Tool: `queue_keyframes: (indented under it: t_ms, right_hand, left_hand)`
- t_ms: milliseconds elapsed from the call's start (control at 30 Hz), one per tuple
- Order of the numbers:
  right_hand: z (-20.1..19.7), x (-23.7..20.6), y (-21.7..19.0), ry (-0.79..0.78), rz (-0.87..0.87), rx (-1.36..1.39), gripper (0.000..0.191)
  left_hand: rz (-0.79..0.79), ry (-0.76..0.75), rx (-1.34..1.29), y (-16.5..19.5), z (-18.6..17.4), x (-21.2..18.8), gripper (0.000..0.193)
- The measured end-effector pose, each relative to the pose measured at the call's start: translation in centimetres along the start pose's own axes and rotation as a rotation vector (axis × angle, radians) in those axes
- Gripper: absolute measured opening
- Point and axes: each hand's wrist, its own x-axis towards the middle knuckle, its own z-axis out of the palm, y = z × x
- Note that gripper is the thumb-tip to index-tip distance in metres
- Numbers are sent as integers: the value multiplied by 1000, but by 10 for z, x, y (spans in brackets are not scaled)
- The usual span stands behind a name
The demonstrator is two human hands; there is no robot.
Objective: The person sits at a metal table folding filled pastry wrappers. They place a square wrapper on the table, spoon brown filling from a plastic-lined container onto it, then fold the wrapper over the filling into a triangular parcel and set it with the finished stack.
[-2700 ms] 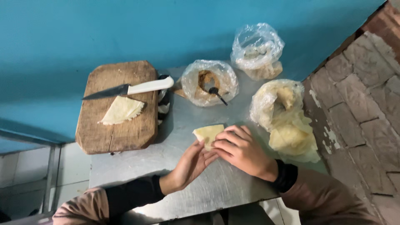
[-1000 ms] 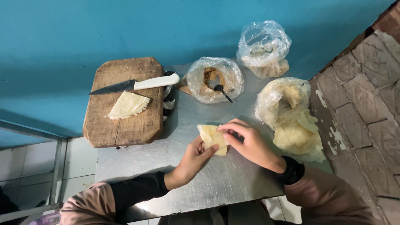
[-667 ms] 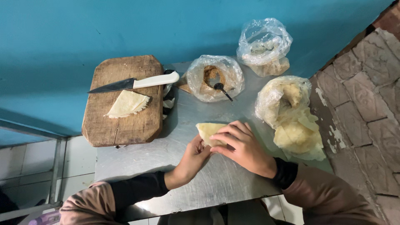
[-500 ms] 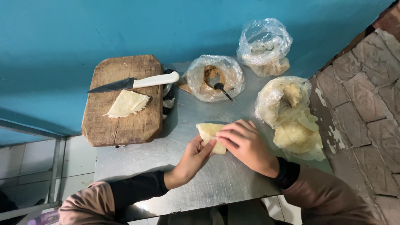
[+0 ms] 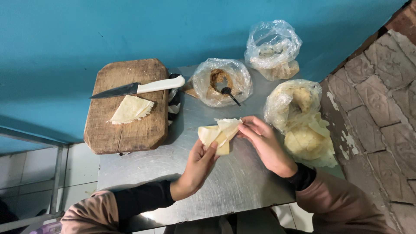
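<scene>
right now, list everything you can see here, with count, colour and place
dough sheet: 1, pale yellow, lifted above the table between both hands
metal table: 1, grey
cutting board: 1, brown wood, table's left end
knife: 1, white handle, dark blade, on the board
folded dough piece: 1, pale yellow, on the board
bag of brown filling: 1, clear, table middle, dark spoon inside
bags of pale dough: 2, clear, right side
wall: teal, behind
left hand: holds sheet from below
right hand: pinches sheet's right edge
</scene>
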Motion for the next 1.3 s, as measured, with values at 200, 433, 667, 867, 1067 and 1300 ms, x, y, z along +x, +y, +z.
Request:
queue_keyframes:
  t_ms: [200,433,667,867,1067,1300]
  right_hand:
    - [4,-3,-2,53,130,304,20]
    - [-5,-6,2,-66,165,342,28]
    - [-1,-5,-3,-54,237,233,31]
    - [2,-4,-14,-207,255,263,38]
    - [5,-5,-19,-242,204,70,41]
    - [8,-3,-19,-139,23,-194,24]
  left_hand:
    - [-23,23,-145,5,0,0,37]
    - [-113,-39,-150,19,3,0,37]
    - [-215,7,-119,28,7,0,48]
    - [-213,54,-141,33,8,-1,48]
    - [-190,8,-110,35,11,-1,45]
    - [-211,-17,-47,34,11,-2,43]
